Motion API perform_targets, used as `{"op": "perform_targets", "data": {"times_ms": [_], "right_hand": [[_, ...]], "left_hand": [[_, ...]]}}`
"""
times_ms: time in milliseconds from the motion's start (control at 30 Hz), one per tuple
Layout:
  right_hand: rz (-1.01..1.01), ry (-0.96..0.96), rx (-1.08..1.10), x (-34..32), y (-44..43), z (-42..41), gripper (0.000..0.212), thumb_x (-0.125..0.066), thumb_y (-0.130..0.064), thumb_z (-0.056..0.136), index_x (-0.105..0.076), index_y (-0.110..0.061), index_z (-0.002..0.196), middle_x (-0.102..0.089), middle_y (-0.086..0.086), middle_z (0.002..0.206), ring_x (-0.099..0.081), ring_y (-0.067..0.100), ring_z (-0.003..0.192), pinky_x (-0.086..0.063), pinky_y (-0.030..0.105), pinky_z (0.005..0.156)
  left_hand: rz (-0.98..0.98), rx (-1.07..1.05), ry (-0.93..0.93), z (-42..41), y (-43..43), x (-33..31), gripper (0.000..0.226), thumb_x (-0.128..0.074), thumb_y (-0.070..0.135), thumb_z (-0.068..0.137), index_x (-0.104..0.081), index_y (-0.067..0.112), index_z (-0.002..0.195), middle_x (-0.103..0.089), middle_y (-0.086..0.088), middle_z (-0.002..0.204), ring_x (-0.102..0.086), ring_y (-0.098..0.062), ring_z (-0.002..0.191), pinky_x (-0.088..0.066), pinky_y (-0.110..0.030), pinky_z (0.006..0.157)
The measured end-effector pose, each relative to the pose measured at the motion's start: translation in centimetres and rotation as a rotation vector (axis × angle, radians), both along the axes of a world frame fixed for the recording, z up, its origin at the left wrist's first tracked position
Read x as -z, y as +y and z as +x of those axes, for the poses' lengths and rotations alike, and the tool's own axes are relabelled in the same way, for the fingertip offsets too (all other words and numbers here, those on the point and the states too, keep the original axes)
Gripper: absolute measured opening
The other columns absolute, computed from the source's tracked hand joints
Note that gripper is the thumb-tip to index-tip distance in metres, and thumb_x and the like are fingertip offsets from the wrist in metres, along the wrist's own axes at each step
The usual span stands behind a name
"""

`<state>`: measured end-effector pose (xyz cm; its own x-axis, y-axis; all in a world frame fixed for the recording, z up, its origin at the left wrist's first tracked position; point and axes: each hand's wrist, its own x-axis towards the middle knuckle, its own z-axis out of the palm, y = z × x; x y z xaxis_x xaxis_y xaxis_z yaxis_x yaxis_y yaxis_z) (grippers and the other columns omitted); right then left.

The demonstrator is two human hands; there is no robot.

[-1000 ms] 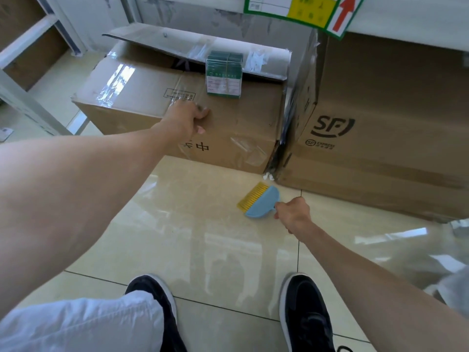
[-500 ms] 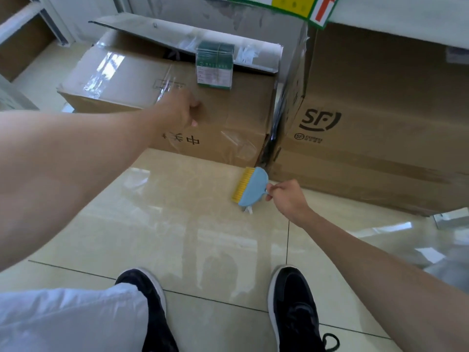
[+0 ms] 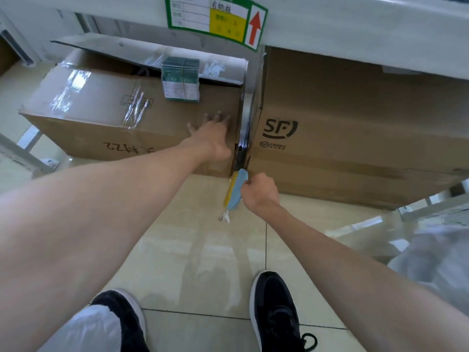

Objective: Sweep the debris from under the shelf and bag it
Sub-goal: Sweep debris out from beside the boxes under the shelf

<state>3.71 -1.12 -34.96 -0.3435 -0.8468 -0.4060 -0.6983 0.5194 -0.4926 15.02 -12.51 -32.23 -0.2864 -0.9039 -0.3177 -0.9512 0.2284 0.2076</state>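
Gripping the brush [image 3: 237, 189] in a closed right hand [image 3: 260, 191], left hand [image 3: 212, 138] spread flat on the box [image 3: 106, 118]. Debris [image 3: 225, 216], seemingly light paper scraps, lies just below the bristles; gentle strokes suit.

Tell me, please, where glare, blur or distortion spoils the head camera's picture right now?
Head view: glare streaks the tape on the left box and the floor tiles; wide-angle stretch swells the left forearm; the pale bag at the right edge is smeared; the brush and the right hand stay fairly sharp.
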Motion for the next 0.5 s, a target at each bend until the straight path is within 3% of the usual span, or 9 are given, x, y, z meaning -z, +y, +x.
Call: {"op": "perform_targets", "data": {"times_ms": [100, 233, 400, 500], "right_hand": [[0.007, 0.096, -0.07, -0.9, 0.0, 1.3, 0.023, -0.052, -0.019, 0.09, -0.06, -0.006, 0.107, -0.064, 0.011, 0.106, -0.063, 0.032, 0.098, -0.049, 0.035, 0.075], [0.004, 0.133, -0.077, -1.6, -0.8, 2.6, 0.021, -0.052, -0.015, 0.094, -0.057, -0.007, 0.112, -0.063, 0.01, 0.112, -0.061, 0.031, 0.104, -0.045, 0.033, 0.075], [0.108, -0.045, -0.002, -2.6, -2.1, 3.8, 0.02, -0.05, -0.005, 0.091, -0.06, -0.003, 0.108, -0.063, 0.012, 0.106, -0.064, 0.03, 0.098, -0.051, 0.034, 0.075], [0.128, -0.167, 0.07, -2.8, -3.1, 4.2, 0.021, -0.049, -0.002, 0.086, -0.062, -0.001, 0.102, -0.066, 0.016, 0.102, -0.067, 0.032, 0.091, -0.057, 0.036, 0.073]], "left_hand": [[0.047, 0.041, -0.074, -0.1, -0.3, -0.1, 0.097, -0.06, 0.016, 0.083, 0.002, 0.024, 0.156, 0.006, 0.002, 0.164, 0.004, -0.031, 0.15, -0.009, -0.064, 0.114], [-0.027, 0.148, -0.166, 0.8, -1.4, 0.2, 0.108, -0.078, 0.019, 0.08, -0.002, 0.022, 0.157, -0.005, -0.004, 0.163, -0.011, -0.035, 0.148, -0.026, -0.06, 0.113], [-0.139, 0.224, -0.266, 0.9, -2.0, 1.6, 0.091, -0.065, 0.006, 0.089, -0.005, 0.018, 0.156, -0.013, -0.011, 0.162, -0.023, -0.042, 0.143, -0.036, -0.06, 0.107], [-0.22, 0.32, -0.286, 0.9, -2.4, 1.1, 0.083, -0.064, 0.008, 0.091, -0.012, 0.012, 0.155, -0.03, -0.019, 0.153, -0.042, -0.042, 0.131, -0.044, -0.052, 0.101]]}}
